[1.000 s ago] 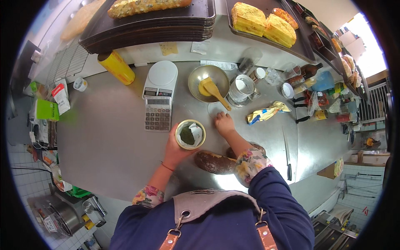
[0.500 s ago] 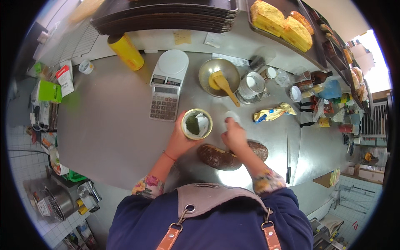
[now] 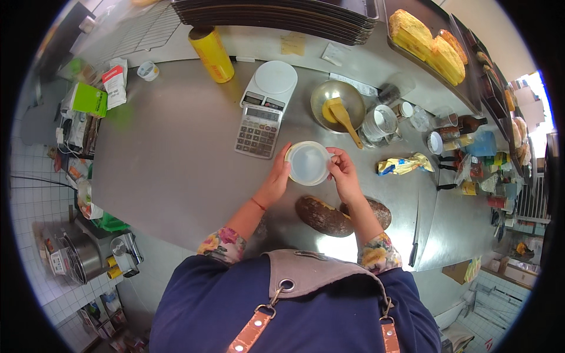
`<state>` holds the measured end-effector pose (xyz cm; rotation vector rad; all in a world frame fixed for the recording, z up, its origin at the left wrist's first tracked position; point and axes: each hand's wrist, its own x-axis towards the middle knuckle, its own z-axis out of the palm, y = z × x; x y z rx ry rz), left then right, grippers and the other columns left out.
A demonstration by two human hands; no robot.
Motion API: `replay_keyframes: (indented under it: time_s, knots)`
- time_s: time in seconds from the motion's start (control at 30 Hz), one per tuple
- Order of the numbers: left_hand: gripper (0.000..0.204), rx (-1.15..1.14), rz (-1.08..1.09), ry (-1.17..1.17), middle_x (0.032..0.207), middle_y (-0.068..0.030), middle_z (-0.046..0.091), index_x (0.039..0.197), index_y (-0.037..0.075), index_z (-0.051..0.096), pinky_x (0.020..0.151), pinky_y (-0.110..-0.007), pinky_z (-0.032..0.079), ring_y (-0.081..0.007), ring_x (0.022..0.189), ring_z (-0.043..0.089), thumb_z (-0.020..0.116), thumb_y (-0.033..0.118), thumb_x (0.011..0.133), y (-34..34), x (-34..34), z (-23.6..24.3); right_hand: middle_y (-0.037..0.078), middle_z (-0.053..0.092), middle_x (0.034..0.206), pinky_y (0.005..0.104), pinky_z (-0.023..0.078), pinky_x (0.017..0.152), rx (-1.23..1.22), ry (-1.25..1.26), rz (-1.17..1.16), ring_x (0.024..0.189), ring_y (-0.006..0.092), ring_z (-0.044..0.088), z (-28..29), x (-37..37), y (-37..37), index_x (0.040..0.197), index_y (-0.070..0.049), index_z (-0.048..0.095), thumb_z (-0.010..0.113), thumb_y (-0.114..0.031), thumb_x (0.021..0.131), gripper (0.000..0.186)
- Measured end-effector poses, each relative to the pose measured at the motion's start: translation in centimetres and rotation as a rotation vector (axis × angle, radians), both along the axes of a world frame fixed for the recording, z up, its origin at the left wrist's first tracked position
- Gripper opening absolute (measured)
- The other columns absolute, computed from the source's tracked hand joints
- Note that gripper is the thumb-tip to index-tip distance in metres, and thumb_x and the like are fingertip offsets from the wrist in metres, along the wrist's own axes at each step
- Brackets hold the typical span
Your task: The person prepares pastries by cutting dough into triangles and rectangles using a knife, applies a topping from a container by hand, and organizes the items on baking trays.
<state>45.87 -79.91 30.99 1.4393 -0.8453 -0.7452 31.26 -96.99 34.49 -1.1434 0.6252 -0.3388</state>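
Note:
A round tin [image 3: 288, 167] sits in my left hand [image 3: 274, 181], fingers curved round its side. Over its mouth lies a translucent plastic lid [image 3: 308, 163], which hides the contents. My right hand [image 3: 346, 175] pinches the lid's right edge between thumb and fingers. I cannot tell whether the lid is fully seated. Just beyond my left hand is a silver calculator [image 3: 257, 132], leaning on a white kitchen scale [image 3: 275, 81]. Two dark brown loaves [image 3: 322, 216] lie nearer me, one partly behind my right forearm.
A metal bowl [image 3: 321, 97] holds a wooden-handled tool [image 3: 348, 123]. Right of it stand a clear jug [image 3: 381, 123] and a crumpled yellow wrapper [image 3: 405, 165]. A long knife [image 3: 415, 242] lies at the right. A yellow roll [image 3: 212, 56] and stacked black trays [image 3: 276, 17] are at the back.
The lid has come from the right onto the tin, covering the green powder and white bag inside. My right hand has risen to the tin's right side. The view has shifted slightly.

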Motion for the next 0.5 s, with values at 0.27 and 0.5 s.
replay_keyframes:
  time_s: [0.27,0.5]
  knots:
    - [0.051,-0.021,0.141,0.081,0.153,-0.0158,0.037,0.152,-0.003,0.028,0.117,-0.034,0.026,-0.0234,0.141,0.034,0.034,0.023,0.108,-0.3,-0.7,-0.9,0.001,0.051,0.09,0.0253,0.045,0.069,-0.639,0.227,0.043,0.079,0.0096,0.051,-0.4,1.1,2.2,0.131,-0.007,0.052,0.067,-0.009,0.093,0.041]
    - [0.047,-0.078,0.19,0.183,0.149,-0.0174,0.044,0.146,-0.004,0.039,0.116,-0.035,0.029,-0.0252,0.139,0.041,0.036,0.022,0.107,-0.6,-0.7,-1.2,0.018,0.047,0.138,0.044,0.041,0.098,-1.347,0.374,0.108,0.122,0.0311,0.048,1.1,2.3,3.2,0.14,-0.004,0.044,0.063,-0.013,0.092,0.052]
